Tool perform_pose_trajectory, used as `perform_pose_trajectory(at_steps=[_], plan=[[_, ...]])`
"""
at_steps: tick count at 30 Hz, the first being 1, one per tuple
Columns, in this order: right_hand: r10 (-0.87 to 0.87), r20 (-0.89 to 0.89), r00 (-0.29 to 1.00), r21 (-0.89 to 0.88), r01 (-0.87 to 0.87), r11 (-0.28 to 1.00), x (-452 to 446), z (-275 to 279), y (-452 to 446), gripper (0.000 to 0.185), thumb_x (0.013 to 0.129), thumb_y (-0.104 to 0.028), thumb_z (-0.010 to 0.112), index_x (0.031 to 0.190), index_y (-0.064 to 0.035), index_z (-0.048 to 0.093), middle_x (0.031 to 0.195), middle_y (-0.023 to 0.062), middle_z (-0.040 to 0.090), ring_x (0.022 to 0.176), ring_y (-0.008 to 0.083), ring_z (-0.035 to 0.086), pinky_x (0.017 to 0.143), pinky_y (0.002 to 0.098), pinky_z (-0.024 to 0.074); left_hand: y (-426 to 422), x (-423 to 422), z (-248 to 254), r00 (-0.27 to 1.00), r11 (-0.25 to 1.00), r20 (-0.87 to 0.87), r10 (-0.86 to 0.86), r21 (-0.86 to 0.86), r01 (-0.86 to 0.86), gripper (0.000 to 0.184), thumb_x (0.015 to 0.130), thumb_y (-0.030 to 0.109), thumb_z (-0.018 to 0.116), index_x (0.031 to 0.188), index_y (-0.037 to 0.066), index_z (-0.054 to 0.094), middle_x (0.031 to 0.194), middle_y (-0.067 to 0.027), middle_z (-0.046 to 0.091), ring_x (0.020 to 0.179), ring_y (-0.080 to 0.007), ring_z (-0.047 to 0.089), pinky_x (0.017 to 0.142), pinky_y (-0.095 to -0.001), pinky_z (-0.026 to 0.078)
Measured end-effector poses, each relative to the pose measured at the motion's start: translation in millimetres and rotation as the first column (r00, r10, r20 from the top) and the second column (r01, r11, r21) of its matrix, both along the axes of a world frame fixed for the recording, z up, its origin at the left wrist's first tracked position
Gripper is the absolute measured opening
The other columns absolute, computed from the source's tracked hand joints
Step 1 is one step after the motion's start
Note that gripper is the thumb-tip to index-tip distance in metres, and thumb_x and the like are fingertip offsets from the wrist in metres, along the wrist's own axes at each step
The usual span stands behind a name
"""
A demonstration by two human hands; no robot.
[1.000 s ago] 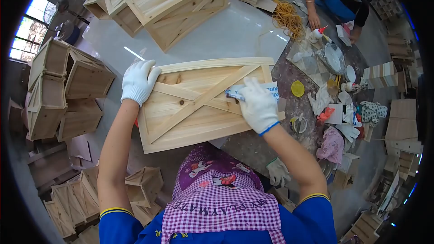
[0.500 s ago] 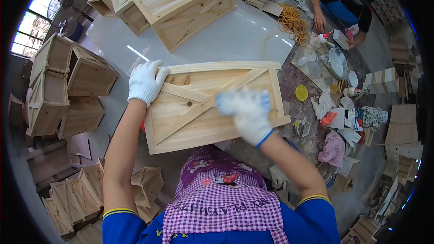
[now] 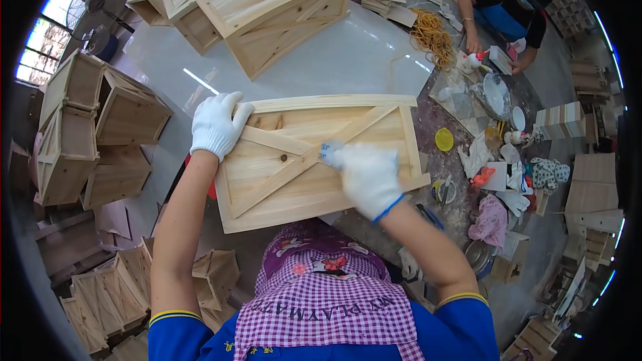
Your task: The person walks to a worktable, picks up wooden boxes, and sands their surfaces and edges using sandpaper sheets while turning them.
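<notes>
A pale wooden box [image 3: 314,190] with crossed slats on its face lies tilted in front of my apron. My left hand [image 3: 219,122], in a white knitted glove, grips the box's upper left corner, with the thumb over the face and the fingertips partly hidden behind the edge. My right hand [image 3: 372,177], also gloved in white, is closed over a small light piece of sandpaper [image 3: 328,152] with blue print on its back. The sandpaper rests on the box face near where the slats cross; most of it is covered by the glove.
Several similar wooden boxes [image 3: 281,17] stand at the far side of the grey tabletop [image 3: 381,60], and more boxes [image 3: 134,110] are stacked at left. Yellow rubber bands [image 3: 431,39], a yellow lid [image 3: 444,139] and gloves [image 3: 513,202] lie at right. A co-worker [image 3: 505,3] works at far right.
My right hand, blurred earlier, now shows sharply, with less of the blue-printed piece visible. The left hand keeps its hold on the box corner. The co-worker's arms have shifted slightly.
</notes>
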State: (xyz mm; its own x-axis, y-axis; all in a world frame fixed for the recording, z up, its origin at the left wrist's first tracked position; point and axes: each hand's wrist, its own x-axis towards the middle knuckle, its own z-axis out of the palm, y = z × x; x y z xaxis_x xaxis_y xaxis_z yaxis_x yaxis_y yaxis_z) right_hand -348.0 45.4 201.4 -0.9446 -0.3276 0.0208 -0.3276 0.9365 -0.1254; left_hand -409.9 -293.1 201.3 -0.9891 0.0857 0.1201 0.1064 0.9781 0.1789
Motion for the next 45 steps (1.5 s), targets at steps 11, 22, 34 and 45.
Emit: perform_pose_trajectory(at_steps=[11,22,34,45], plan=[[0.119,-0.142,0.983,-0.185,-0.144,0.972,3,46,3,0.037,0.09,-0.005,0.059,0.114,-0.0257,0.079,0.089,0.0051,0.072,0.079,0.0274,0.069,0.078,0.0416,0.0543,0,4,5,1.0,0.999,-0.002,0.01,0.038,-0.01,0.046,0.098,0.046,0.064,0.12,0.007,0.076,0.116,-0.0141,0.075,0.112,-0.0345,0.067,0.102,-0.0453,0.049],[0.286,0.013,0.958,-0.424,-0.254,0.869,48,93,-18,0.044,0.086,-0.006,0.063,0.129,-0.0123,0.07,0.109,0.0106,0.075,0.1,0.0282,0.073,0.079,0.0427,0.055,-2,7,2,1.0,0.999,-0.026,0.012,0.047,-0.01,0.046,0.096,0.048,0.066,0.116,0.008,0.077,0.109,-0.0119,0.076,0.103,-0.0333,0.069,0.098,-0.0455,0.051],[0.113,0.15,0.982,0.076,-0.125,0.989,-1,13,8,0.029,0.088,-0.011,0.063,0.116,-0.0069,0.069,0.099,0.012,0.066,0.093,0.0352,0.069,0.081,0.0461,0.0557,-3,1,0,0.998,0.996,-0.063,-0.01,0.088,0.015,0.045,0.094,0.046,0.068,0.116,0.008,0.077,0.109,-0.0111,0.076,0.102,-0.0331,0.069,0.098,-0.0453,0.052],[0.541,0.475,0.694,-0.262,-0.475,0.84,-3,64,-47,0.015,0.085,-0.012,0.066,0.099,-0.0124,0.072,0.093,0.0123,0.075,0.086,0.031,0.075,0.074,0.0454,0.0594,-6,5,-3,0.997,0.994,-0.078,0.011,0.11,-0.003,0.043,0.093,0.045,0.069,0.114,0.008,0.077,0.109,-0.0106,0.076,0.102,-0.0331,0.069,0.098,-0.0448,0.052]])
